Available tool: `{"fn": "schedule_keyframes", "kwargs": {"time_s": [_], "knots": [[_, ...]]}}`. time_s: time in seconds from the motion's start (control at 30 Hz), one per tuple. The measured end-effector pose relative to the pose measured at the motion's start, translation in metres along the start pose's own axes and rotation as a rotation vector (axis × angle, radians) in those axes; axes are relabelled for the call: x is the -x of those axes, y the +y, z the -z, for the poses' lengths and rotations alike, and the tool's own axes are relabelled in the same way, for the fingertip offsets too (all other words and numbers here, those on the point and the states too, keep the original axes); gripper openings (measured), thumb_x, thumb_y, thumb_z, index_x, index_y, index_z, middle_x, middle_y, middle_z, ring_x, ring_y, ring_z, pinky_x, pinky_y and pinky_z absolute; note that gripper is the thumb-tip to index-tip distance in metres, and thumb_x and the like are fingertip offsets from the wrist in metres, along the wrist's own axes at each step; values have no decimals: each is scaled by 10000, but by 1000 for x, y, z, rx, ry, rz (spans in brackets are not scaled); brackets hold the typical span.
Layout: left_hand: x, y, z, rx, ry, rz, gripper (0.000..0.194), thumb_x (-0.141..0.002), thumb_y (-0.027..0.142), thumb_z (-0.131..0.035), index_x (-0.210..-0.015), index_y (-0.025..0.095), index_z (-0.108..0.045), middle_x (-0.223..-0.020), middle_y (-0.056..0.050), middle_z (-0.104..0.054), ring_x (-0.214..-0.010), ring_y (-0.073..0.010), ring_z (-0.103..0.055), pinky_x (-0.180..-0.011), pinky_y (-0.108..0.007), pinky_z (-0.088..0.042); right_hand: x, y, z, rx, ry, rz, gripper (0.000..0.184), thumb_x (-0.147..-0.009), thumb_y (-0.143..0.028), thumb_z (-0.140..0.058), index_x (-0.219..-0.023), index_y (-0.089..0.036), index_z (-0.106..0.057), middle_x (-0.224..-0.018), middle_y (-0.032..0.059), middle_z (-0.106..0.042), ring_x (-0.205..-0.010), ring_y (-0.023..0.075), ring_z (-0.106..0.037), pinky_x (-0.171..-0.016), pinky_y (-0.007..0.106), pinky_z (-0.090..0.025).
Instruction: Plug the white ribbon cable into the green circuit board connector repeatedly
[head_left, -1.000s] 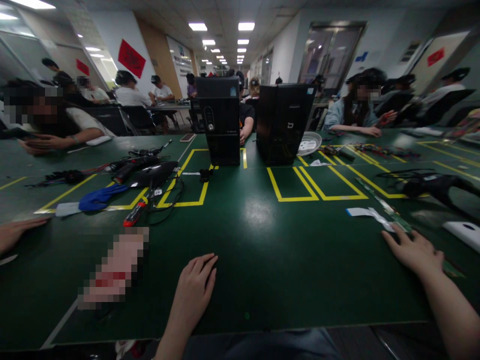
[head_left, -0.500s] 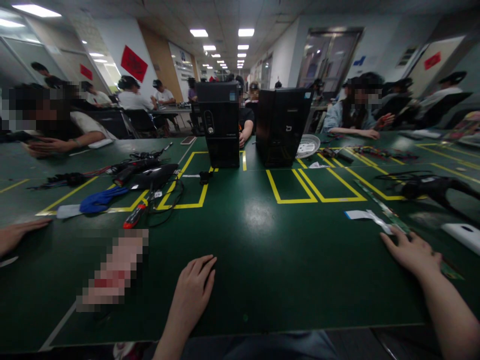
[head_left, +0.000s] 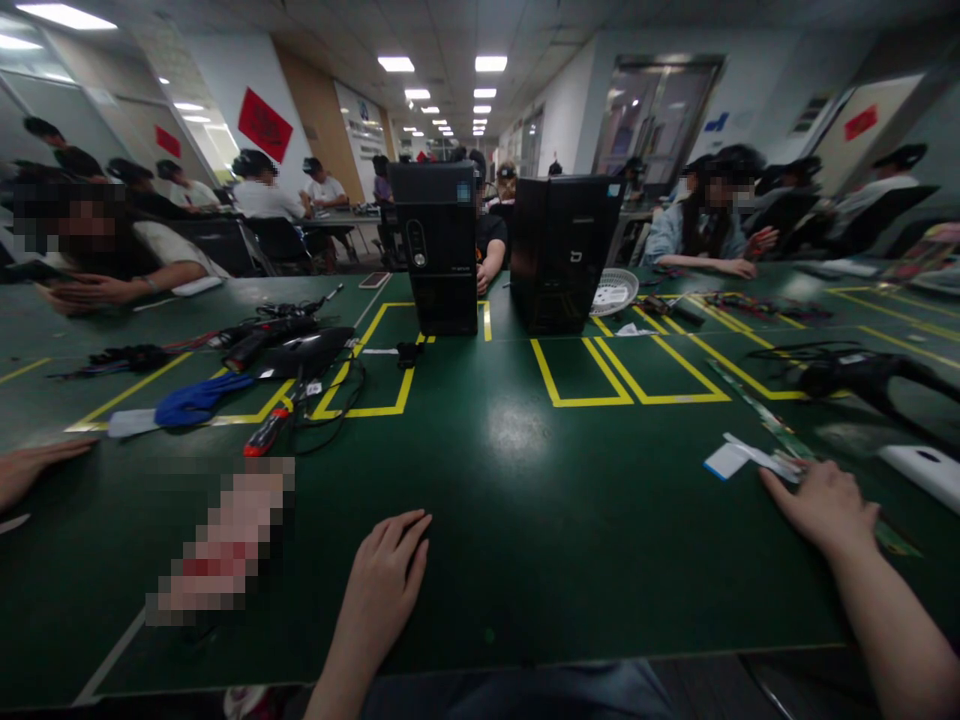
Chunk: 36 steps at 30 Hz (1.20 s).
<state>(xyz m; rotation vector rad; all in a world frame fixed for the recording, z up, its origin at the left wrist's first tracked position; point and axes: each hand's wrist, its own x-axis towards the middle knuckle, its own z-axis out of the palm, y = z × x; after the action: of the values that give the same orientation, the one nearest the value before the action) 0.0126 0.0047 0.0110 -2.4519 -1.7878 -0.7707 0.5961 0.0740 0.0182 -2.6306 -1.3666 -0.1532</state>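
Seen remotely: my right hand (head_left: pixel 829 505) covers part of the green strip (head_left: pixel 784 436) and one end of the white ribbon (head_left: pixel 731 458); whether it grips either, I cannot tell. Pixelation obscures a pinkish object (head_left: pixel 225 550). The frame crops a white device (head_left: pixel 919 475) and a co-worker's hand (head_left: pixel 34 470).

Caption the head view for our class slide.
Left hand on a glossy green tabletop, right hand at a flat white blue-ended strip.
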Motion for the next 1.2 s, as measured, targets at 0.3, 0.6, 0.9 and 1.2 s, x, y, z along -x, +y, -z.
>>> {"fn": "schedule_keyframes", "kwargs": {"time_s": [0.3,0.6,0.9,1.2], "knots": [[0,2,1,9,22,-3,304,-953,238,-432,-1187,191,-621,-1166,-99,-633,-1060,-271,-581,-901,-466,-491,-8,10,-6,51,15,264,562,-921,-443,-268,-1256,-123,-587,-1333,158,-528,-1189,334,-468,-974,436,-375],[0,-1,-1,0,5,-11,305,-950,224,-446,-1193,162,-619,-1173,-106,-623,-1070,-270,-575,-904,-454,-490,2,3,6,-27,-31,326,532,-936,-426,-275,-1175,-123,-641,-1258,171,-568,-1088,276,-568,-827,351,-451],[1,-1,-1,0,-6,5,311,-956,227,-437,-1214,177,-603,-1184,-97,-615,-1080,-266,-565,-915,-458,-482,67,-56,-5,-283,44,777,479,-934,-453,-324,-1170,-169,-628,-1230,132,-611,-1135,263,-570,-976,469,-449],[-1,0,-1,-5,6,-10,306,-955,225,-438,-1204,167,-606,-1172,-112,-624,-1067,-274,-571,-909,-476,-485,194,-190,16,-351,-143,1094,435,-957,-354,-402,-1375,-260,-479,-1449,70,-437,-1344,220,-389,-1111,512,-322]]}}
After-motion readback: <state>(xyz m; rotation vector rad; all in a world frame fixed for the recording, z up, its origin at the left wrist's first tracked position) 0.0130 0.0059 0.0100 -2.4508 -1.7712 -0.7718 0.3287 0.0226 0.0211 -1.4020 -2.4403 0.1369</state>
